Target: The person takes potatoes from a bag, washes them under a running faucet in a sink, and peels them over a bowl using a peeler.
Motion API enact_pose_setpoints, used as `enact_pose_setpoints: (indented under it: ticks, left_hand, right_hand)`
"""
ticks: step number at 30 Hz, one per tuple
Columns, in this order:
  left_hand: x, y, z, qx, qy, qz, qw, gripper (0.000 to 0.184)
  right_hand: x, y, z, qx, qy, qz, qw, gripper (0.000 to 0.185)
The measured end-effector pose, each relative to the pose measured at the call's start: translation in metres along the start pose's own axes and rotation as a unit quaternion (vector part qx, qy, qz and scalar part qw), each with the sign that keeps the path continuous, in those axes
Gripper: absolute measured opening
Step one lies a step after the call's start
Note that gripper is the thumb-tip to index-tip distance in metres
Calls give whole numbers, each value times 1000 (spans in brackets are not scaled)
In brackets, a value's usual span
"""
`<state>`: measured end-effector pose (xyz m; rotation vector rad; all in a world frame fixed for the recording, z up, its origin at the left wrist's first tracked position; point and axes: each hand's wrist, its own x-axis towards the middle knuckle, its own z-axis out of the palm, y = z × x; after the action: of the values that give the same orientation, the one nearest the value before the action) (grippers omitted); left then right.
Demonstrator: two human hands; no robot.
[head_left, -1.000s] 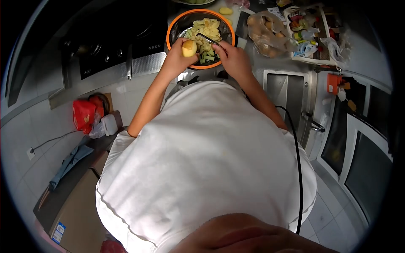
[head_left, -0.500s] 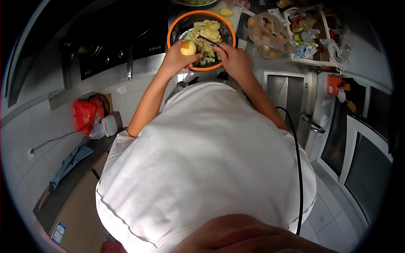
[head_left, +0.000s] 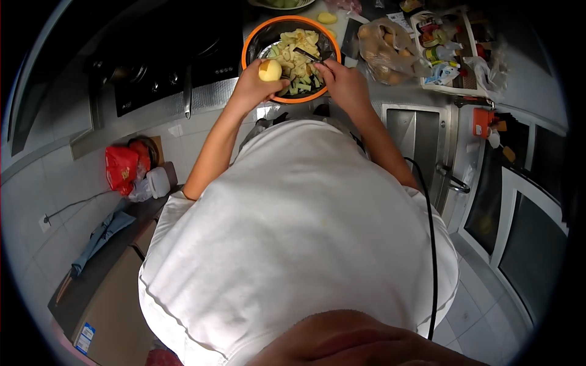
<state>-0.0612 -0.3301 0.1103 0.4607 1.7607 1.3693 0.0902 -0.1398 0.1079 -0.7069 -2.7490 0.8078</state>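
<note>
My left hand (head_left: pixel 253 85) is closed around a partly peeled potato (head_left: pixel 270 71), pale yellow with a patch of brown skin left near its top. In my right hand (head_left: pixel 343 85) is a peeler (head_left: pixel 307 55), its dark head pointing left toward the potato with a gap between them. Both hands are over the near part of an orange-rimmed bin (head_left: pixel 246 43) lined with a dark bag. Pale and greenish peelings (head_left: pixel 299 46) are heaped inside it. Two peeled potatoes (head_left: pixel 327 17) lie on the counter just beyond the bin.
A plastic bag of unpeeled potatoes (head_left: pixel 381 49) sits right of the bin, beside a white basket (head_left: pixel 421 30) of packets and bottles. The steel sink (head_left: pixel 415 131) is nearer on the right. A black cooktop (head_left: pixel 165 61) lies left. A black cable (head_left: pixel 432 244) hangs along my right side.
My right hand and the peeler have moved right, away from the potato. The potato has turned slightly in my left hand.
</note>
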Motion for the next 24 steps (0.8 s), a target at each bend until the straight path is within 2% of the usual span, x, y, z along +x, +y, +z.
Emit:
enact_pose_setpoints:
  ticks: [2,5,9,10,12,13,16,17,21,24]
  left_hand:
    - [-2,-12,0,13,-3,32,999,54]
    - [4,-12,-1,-57,-1,-7,998,57]
    - [-5,-3,2,-108,-30,-26,993,61]
    - [-5,-3,0,-107,-32,-25,993,61]
    - [-5,1,-4,-98,-100,-71,988,61]
    - [-14,4,-3,-112,-100,-59,987,51]
    - [-18,10,4,-102,-89,-27,990,51]
    - [-15,11,5,-72,-77,14,994,53]
    - [-6,1,8,-83,3,6,997,51]
    - [-1,-5,1,-53,-31,-29,998,48]
  right_hand:
    - [-10,-12,-4,13,-33,3,999,31]
    - [-14,-22,4,94,-30,-59,993,35]
    - [-20,-40,-1,35,-58,-106,992,31]
    - [-20,-36,5,35,-57,-105,992,31]
    - [-14,-20,18,20,1,-72,997,34]
    - [-5,-4,22,-4,20,-57,998,34]
    - [5,15,12,-39,46,-35,998,33]
    - [5,11,5,-16,18,-14,1000,33]
    - [-7,-13,-6,82,-24,16,996,33]
    - [-13,-30,-7,112,-68,-28,991,33]
